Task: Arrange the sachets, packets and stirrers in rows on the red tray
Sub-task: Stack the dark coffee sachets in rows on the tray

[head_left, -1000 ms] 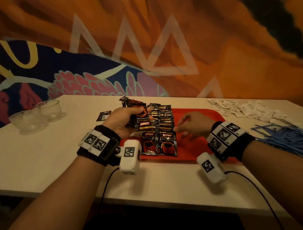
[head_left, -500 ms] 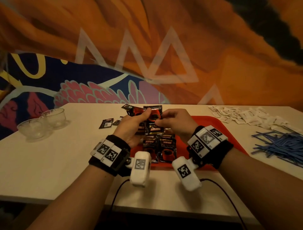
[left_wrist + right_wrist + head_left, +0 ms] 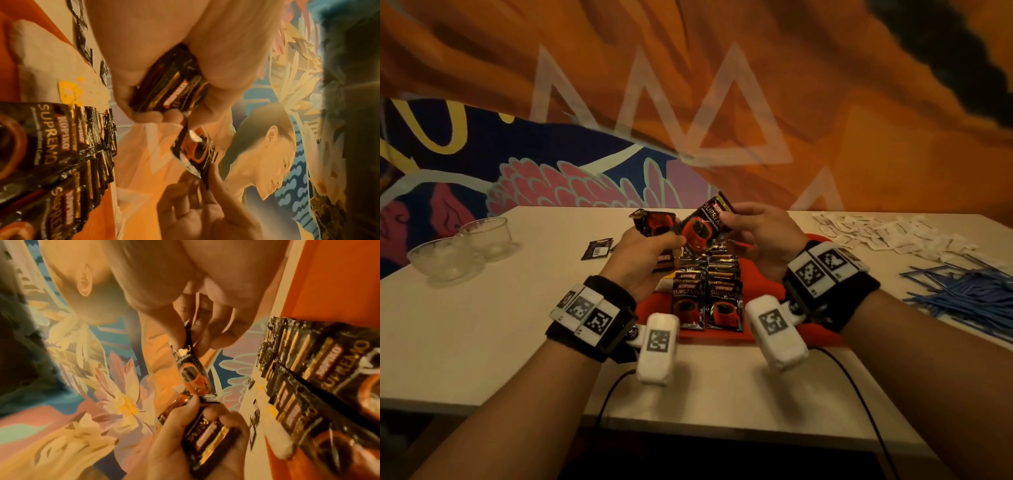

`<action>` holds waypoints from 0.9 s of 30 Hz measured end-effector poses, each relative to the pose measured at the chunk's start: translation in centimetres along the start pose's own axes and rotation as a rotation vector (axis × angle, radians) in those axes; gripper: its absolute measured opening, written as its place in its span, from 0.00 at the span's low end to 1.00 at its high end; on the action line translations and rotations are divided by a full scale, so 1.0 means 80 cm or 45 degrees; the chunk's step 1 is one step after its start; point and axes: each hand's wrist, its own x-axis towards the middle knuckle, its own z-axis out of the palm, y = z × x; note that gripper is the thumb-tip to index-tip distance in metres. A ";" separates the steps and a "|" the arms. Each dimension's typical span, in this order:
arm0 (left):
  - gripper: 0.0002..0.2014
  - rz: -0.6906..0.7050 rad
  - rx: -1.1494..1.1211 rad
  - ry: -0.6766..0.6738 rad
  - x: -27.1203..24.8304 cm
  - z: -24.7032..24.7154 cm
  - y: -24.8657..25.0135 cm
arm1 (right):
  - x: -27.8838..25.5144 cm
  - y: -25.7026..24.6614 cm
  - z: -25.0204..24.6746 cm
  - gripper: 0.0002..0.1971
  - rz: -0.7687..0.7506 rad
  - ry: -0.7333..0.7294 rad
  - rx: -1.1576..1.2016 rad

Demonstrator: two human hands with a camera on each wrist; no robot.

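Observation:
Two rows of black coffee sachets point(image 3: 707, 301) lie overlapped on the red tray point(image 3: 822, 337) in the middle of the table. Above the tray my left hand point(image 3: 650, 248) grips a stack of the same sachets point(image 3: 655, 224) point(image 3: 164, 91) point(image 3: 209, 439). My right hand point(image 3: 753, 228) pinches one single sachet point(image 3: 705, 222) point(image 3: 195, 154) point(image 3: 192, 378) by its top edge, tilted, its lower end touching the left hand's stack.
A pile of small white packets point(image 3: 887, 234) lies at the back right, blue stirrers point(image 3: 969, 296) heaped at the right edge. Two clear glass bowls point(image 3: 465, 248) stand at the left. One loose sachet point(image 3: 597, 247) lies on the table left of the tray.
My right hand came from the tray up to the left hand's stack and pulled one sachet out, lifting it. Both hands rose a little above the tray.

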 end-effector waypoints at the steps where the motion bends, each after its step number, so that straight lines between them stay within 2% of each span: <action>1: 0.08 -0.026 0.046 -0.028 0.000 -0.001 -0.001 | 0.003 0.000 0.000 0.08 -0.073 0.034 -0.073; 3: 0.10 -0.017 0.115 -0.061 -0.001 -0.005 0.004 | 0.006 0.000 0.000 0.08 -0.200 0.030 -0.318; 6: 0.15 0.055 0.227 -0.114 -0.002 -0.012 0.020 | 0.004 0.000 0.003 0.14 -0.246 -0.068 -0.618; 9: 0.13 0.105 0.343 -0.102 -0.004 -0.009 0.029 | 0.004 0.006 0.009 0.16 -0.235 -0.087 -0.626; 12: 0.12 0.136 0.307 0.009 -0.004 -0.006 0.029 | 0.001 0.014 0.013 0.14 -0.150 -0.112 -0.563; 15: 0.11 0.091 0.229 0.072 0.000 -0.008 0.025 | -0.008 0.017 0.012 0.09 -0.121 -0.151 -0.815; 18: 0.09 0.008 0.231 0.089 0.003 -0.011 0.017 | -0.011 0.021 0.014 0.09 -0.032 -0.183 -0.924; 23: 0.07 -0.019 0.470 0.115 0.008 -0.015 0.004 | -0.015 0.034 0.020 0.09 0.155 -0.289 -1.130; 27: 0.08 -0.054 0.709 0.121 0.013 -0.024 0.000 | -0.020 0.047 0.027 0.05 0.268 -0.287 -1.230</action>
